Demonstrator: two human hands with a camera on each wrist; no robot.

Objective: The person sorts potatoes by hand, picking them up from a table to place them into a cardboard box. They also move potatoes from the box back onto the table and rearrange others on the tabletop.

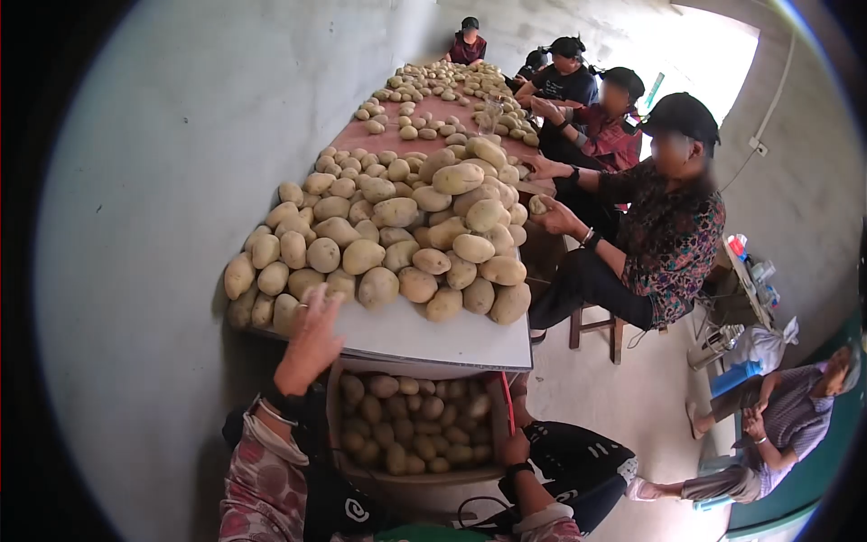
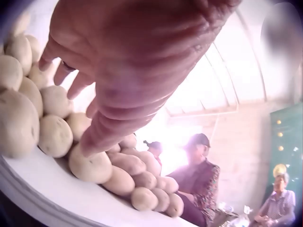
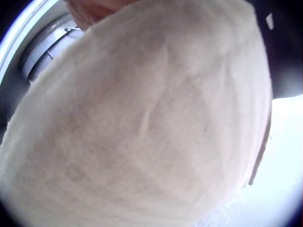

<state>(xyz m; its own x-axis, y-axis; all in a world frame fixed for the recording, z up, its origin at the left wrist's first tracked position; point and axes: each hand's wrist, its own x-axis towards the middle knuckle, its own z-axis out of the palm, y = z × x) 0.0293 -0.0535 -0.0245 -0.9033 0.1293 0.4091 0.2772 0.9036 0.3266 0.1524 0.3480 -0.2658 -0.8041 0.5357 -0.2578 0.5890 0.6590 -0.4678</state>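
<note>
My left hand (image 1: 312, 339) reaches to the near left edge of a potato heap (image 1: 397, 217) on the white tabletop (image 1: 433, 341). In the left wrist view its fingers are spread, and the thumb tip overlaps a round potato (image 2: 90, 164). Lower down, my right hand (image 1: 515, 447) is at the right side of a box (image 1: 499, 406) full of potatoes. The right wrist view is mostly filled by a pale cloth-like surface (image 3: 142, 118), which hides most of the hand; I cannot tell how its fingers lie.
Along the table's right side sit several people in dark caps, the nearest person (image 1: 668, 217) holding a potato. A plain wall (image 1: 163, 226) borders the left side. One more person (image 1: 786, 425) sits at lower right, near a steel flask (image 1: 715, 345) and a white bag (image 1: 763, 348).
</note>
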